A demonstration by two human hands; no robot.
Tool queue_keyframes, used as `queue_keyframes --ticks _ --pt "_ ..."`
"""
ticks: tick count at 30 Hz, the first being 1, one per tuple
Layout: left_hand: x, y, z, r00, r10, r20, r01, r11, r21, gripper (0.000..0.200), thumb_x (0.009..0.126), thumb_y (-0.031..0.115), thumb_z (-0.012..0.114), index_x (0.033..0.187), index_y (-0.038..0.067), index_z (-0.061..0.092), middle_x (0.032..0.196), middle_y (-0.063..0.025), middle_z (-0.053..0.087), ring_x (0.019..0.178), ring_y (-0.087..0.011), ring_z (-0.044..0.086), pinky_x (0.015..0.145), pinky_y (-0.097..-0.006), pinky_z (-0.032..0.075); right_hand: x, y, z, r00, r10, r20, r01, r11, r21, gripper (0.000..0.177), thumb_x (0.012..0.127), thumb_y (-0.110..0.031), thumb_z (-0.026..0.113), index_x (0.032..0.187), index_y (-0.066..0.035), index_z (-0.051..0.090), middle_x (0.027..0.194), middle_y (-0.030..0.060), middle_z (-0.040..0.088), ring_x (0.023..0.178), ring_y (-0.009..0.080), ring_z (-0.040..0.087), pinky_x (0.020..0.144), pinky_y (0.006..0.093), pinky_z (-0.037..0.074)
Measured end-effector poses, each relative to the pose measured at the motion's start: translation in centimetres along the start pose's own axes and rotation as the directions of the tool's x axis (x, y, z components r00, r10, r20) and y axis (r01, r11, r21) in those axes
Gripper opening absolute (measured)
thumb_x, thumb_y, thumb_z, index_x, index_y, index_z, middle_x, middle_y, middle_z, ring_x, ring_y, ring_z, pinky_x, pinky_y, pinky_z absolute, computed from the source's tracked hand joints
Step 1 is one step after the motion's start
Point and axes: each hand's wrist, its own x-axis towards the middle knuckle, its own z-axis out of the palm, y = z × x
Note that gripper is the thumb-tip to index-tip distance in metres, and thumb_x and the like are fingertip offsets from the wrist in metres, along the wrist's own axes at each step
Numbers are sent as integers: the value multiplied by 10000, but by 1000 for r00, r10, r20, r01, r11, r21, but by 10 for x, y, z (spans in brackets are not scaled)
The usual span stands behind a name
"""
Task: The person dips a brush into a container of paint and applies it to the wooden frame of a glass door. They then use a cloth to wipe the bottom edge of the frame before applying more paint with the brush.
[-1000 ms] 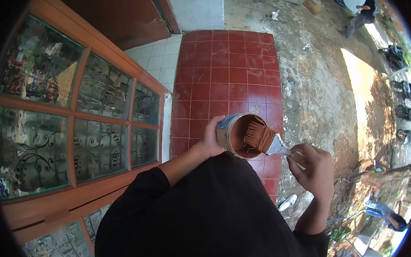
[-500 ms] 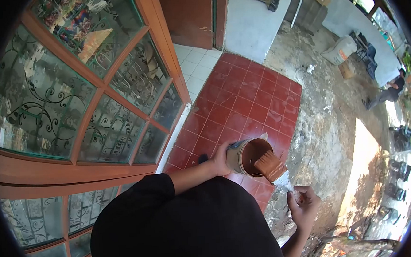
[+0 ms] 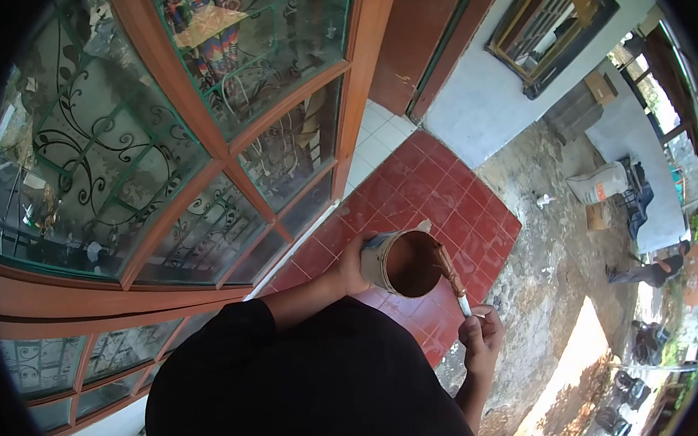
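Observation:
A paint can with brown paint inside is tilted in front of my body. My left hand is wrapped round its near left side. In my right hand is a paintbrush, its white handle pinched between thumb and fingers. Brown paint coats the bristles, which stand edge-on right at the can's right rim.
An orange-brown window frame with glass panes rises on the left. Red floor tiles lie ahead, beside rough concrete. A mirror is on the white wall. A person is far right.
The brush has turned from its flat side to edge-on, and my right hand has closed more firmly round its handle. My view has swung left and up toward the window.

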Motion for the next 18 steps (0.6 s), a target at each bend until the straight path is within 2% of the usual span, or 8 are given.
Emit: queue_keyframes --ticks 2,5,9,11,12,16,17,18 --pt "-7 16 18 979 175 -102 -164 980 108 571 984 441 376 1362 35 511 1329 -167 592 1226 -336 578 1055 -516 448 32 -2 18 997 -38 66 35 999 35 252 974 -265 637 1002 -29 553 610 -16 511 519 42 426 484 201 303" --pt "-14 39 30 926 297 -234 -262 950 168 578 984 430 340 1361 26 510 1331 -175 586 1237 -350 564 1057 -529 441 84 -7 39 985 -25 172 5 993 116 237 979 -263 629 993 -39 553 605 -20 497 514 44 419 471 206 287" --pt "-18 60 40 854 420 -307 -372 906 204 586 981 423 309 1370 28 497 1361 -178 560 1245 -350 557 1062 -531 438 161 -12 75 968 -13 251 -28 987 158 169 1003 -235 579 978 -70 552 616 -20 469 495 64 393 454 232 256" --pt "-23 64 35 830 468 -302 -453 883 123 586 975 413 315 1392 32 473 1400 -183 522 1281 -357 523 1072 -547 421 202 -8 92 959 -3 282 -50 982 181 158 1007 -229 572 970 -77 552 621 -23 465 496 59 385 454 232 253" --pt "-27 63 25 787 598 -154 -457 732 506 591 975 403 318 1415 28 440 1428 -192 487 1319 -364 480 1087 -565 396 223 -3 100 952 10 305 -73 978 197 149 1011 -224 566 962 -83 553 625 -27 461 498 55 378 454 232 249" --pt "-40 63 8 668 726 -165 -402 538 741 623 965 434 328 1441 40 406 1443 -198 467 1349 -372 442 1101 -571 374 290 28 127 933 61 354 -141 969 204 155 1011 -230 568 947 -89 557 631 -33 456 498 44 365 450 224 245" --pt "-37 58 36 768 638 -54 -553 704 445 620 967 456 376 1451 70 398 1470 -188 439 1360 -383 429 1092 -597 377 304 37 133 923 71 379 -156 968 197 159 1015 -235 564 943 -93 559 632 -33 462 499 40 367 447 219 249" --pt "-34 57 52 814 572 104 -581 809 96 621 968 478 423 1461 101 389 1498 -178 411 1370 -395 416 1083 -624 381 317 46 139 911 81 404 -171 966 192 162 1018 -240 559 940 -98 560 633 -33 467 500 35 370 445 214 253"
